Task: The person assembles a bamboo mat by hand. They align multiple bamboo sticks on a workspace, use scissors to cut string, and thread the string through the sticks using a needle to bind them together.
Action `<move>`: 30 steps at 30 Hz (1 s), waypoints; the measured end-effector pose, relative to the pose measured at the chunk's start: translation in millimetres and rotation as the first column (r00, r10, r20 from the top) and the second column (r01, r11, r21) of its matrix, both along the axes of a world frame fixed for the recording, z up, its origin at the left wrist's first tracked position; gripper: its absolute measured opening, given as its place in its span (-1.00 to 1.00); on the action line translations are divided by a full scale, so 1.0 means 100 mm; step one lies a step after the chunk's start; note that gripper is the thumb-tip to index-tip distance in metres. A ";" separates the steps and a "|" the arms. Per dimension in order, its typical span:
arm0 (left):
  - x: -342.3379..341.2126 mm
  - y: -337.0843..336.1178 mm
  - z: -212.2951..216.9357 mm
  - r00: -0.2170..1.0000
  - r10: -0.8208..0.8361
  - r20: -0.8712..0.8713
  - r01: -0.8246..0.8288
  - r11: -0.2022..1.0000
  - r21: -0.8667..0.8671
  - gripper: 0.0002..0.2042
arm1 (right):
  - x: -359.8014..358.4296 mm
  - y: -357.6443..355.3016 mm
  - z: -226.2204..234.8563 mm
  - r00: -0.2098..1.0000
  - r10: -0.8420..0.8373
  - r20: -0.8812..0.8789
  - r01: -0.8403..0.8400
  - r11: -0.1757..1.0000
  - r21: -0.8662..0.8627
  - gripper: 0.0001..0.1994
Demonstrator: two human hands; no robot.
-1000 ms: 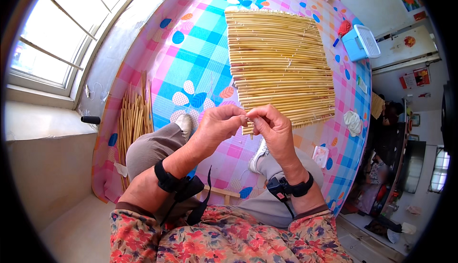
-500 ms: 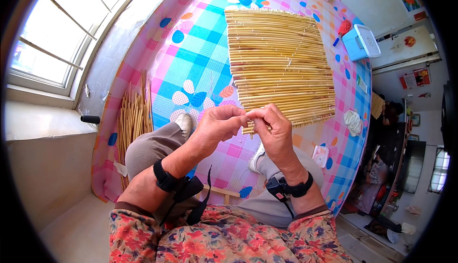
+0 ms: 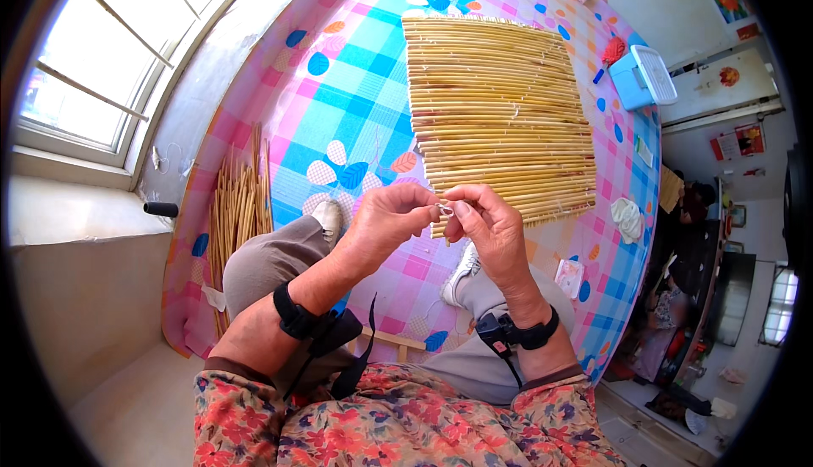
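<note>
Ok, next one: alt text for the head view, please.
Left hand and right hand meet, pinching something small and pale above a woven reed mat spread on a checked pink-and-blue cloth. A bundle of loose reeds lies at the left.

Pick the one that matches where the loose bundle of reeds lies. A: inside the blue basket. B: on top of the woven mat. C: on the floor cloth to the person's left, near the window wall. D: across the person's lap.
C: the loose reeds lie on the patterned floor cloth at the person's left, apart from the woven mat.
</note>
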State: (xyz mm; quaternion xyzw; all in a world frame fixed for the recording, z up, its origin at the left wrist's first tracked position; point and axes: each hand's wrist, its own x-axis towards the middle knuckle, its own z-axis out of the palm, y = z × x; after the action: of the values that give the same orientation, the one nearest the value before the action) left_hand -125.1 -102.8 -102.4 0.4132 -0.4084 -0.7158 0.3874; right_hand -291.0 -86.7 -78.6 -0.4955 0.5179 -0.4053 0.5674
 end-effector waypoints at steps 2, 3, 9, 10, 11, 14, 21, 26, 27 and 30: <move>0.00 0.00 -0.02 0.999 0.001 0.042 0.002 0.998 -0.064 -0.95 | 0.00 -0.01 0.01 1.000 0.018 0.007 -0.018 1.000 0.010 -0.86; 0.00 0.00 -0.03 0.998 -0.010 0.069 0.016 0.996 -0.093 -0.95 | 0.00 -0.01 0.01 1.000 0.023 0.011 -0.023 1.000 0.016 -0.87; -0.01 0.03 -0.02 0.988 -0.004 0.157 0.036 0.979 -0.200 -0.95 | -0.02 -0.01 -0.04 0.999 0.034 0.010 -0.035 0.997 0.071 -0.91; -0.02 0.03 -0.02 0.986 -0.004 0.168 0.039 0.978 -0.204 -0.95 | -0.03 -0.02 -0.04 0.999 0.034 0.018 -0.035 0.996 0.083 -0.91; -0.02 0.03 -0.03 0.986 -0.004 0.167 0.042 0.974 -0.222 -0.94 | -0.04 -0.02 -0.04 0.999 0.034 0.025 -0.036 0.995 0.096 -0.91; -0.01 0.02 -0.02 0.989 -0.041 0.141 0.068 0.980 -0.186 -0.91 | -0.07 -0.04 -0.02 0.999 0.045 -0.012 -0.043 0.993 0.113 -0.92; 0.04 0.01 0.06 0.987 -0.142 0.081 0.146 0.989 -0.038 -0.85 | -0.09 -0.04 0.04 0.997 0.075 0.013 -0.076 0.988 0.136 -0.93; 0.06 0.00 0.03 0.983 -0.177 0.054 0.177 0.984 0.000 -0.86 | -0.10 -0.05 0.06 0.996 0.089 0.002 -0.089 0.988 0.130 -0.94; 0.05 -0.01 0.03 0.982 -0.182 0.051 0.183 0.983 -0.004 -0.86 | -0.11 -0.04 0.07 0.996 0.086 -0.001 -0.085 0.988 0.127 -0.94; 0.04 -0.01 0.04 0.981 -0.190 0.049 0.191 0.982 -0.012 -0.86 | -0.11 -0.04 0.09 0.997 0.082 -0.012 -0.080 0.989 0.122 -0.95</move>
State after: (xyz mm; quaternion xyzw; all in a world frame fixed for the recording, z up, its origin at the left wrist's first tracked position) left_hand -121.4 -103.7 -98.9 0.3858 -0.4611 -0.7361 0.3110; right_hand -301.9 -90.7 -69.6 -0.4839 0.5259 -0.3455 0.6082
